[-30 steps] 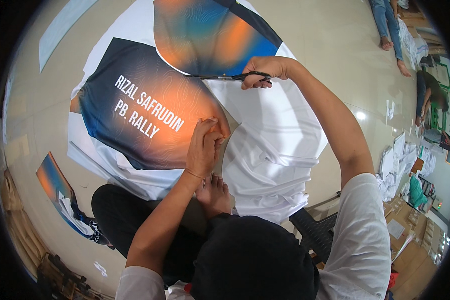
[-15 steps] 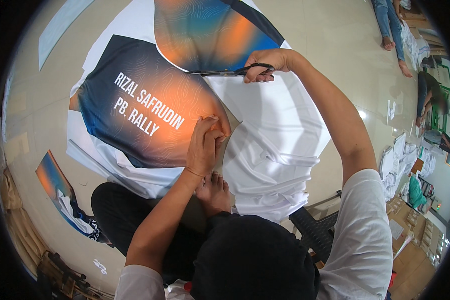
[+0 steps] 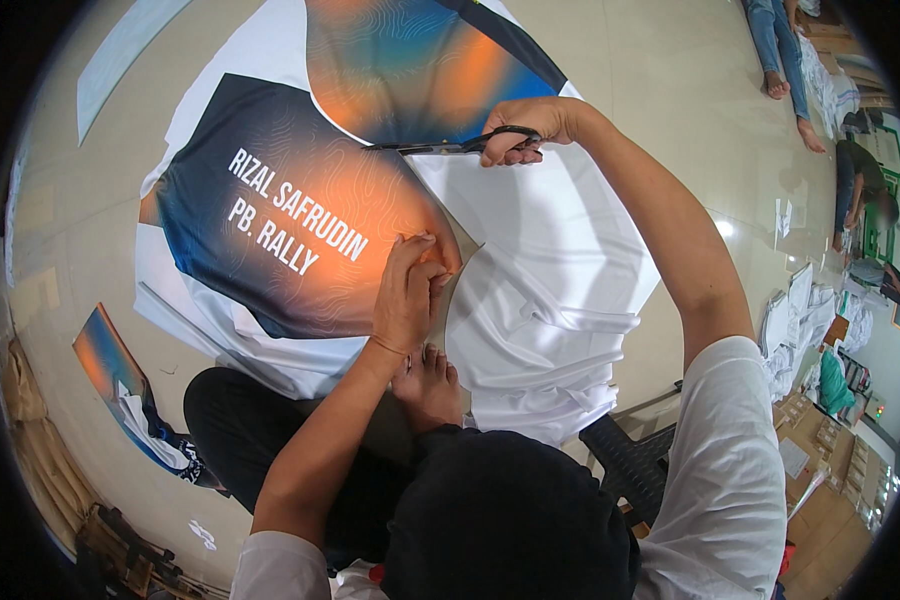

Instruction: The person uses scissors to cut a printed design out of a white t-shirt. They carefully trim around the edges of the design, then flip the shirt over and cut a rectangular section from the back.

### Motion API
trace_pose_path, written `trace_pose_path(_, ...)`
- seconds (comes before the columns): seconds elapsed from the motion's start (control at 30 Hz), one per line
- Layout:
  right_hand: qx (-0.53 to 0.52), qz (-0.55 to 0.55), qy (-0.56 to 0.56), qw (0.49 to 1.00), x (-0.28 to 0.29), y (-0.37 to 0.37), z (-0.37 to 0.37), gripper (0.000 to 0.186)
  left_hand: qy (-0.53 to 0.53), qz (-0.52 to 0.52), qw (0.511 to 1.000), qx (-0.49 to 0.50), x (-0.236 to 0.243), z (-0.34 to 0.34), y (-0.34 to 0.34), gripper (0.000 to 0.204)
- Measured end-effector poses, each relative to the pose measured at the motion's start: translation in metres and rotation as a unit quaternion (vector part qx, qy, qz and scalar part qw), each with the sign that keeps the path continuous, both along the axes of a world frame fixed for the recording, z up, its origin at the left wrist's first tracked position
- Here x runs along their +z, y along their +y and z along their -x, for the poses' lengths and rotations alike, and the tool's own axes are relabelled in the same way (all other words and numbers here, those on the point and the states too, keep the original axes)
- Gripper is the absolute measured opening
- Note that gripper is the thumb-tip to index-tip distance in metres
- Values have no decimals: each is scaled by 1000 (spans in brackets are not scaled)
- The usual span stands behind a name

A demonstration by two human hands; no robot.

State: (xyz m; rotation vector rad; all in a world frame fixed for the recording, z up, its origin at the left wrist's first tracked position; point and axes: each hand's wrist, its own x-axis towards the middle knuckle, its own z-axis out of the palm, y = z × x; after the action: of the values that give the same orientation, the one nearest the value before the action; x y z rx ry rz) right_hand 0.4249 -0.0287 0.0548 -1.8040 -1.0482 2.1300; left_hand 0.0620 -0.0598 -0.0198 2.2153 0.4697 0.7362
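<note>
A wide sheet of printed fabric point(image 3: 310, 200), dark navy and orange with white lettering and thin contour lines, lies on the floor before me. My left hand point(image 3: 407, 290) has its fingers bent together at the right edge of this piece, pinching it. Farther off, my right hand point(image 3: 520, 130) grips black-handled scissors point(image 3: 450, 148), their blades pointing left along the white gap below a second blue-and-orange printed section point(image 3: 400, 80). Beneath my right hand spreads loose white fabric point(image 3: 550, 230), cut away from the printed piece by a V-shaped opening and wrinkled toward me.
My bare foot point(image 3: 428, 385) rests close to my left wrist. At the left lies a narrow printed offcut point(image 3: 115, 365); a white strip point(image 3: 120, 65) is farther back. A black plastic stool point(image 3: 630, 465) stands near my right elbow. Other people and white cloth piles point(image 3: 800, 310) are at the right.
The scissors and my right hand have shifted slightly left along the gap. My left hand stays at the same spot on the fabric.
</note>
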Motion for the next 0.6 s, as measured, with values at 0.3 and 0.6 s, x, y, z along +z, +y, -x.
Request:
trace_pose_path(0.3, 12, -2, -8, 1000, 5, 3, 1, 26, 2, -1, 1000, -4, 0, 1, 0, 23)
trace_pose_path(0.6, -3, 0, -16, 1000, 3, 1, 0, 28, 3, -4, 1000, -5, 2, 0, 0, 23)
